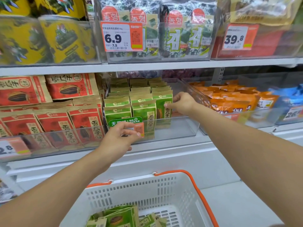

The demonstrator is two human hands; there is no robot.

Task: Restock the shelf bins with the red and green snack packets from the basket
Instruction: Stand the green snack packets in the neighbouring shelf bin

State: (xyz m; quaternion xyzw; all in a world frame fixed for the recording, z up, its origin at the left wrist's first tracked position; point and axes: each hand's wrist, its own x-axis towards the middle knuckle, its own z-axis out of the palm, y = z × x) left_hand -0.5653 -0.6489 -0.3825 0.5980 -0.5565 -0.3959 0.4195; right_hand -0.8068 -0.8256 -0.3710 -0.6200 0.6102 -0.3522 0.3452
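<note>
The right hand [182, 104] grips a green packet [163, 110] in the clear bin [178, 128], while the left hand [119, 140] seemingly pinches the bin's price tag [139, 129].

- Two hands show: the left hand [118, 136] and the right hand [182, 103].
- One white basket [164, 190] with orange handles.
- Three rows of green packets [144, 112] stand in one clear bin [178, 128]; how many in each row cannot be told.
- Several green packets in the basket [121, 217], number unclear.
- At least five red packets [83, 122] in view.
- Two orange price tags [121, 36] on the upper shelf.
</note>
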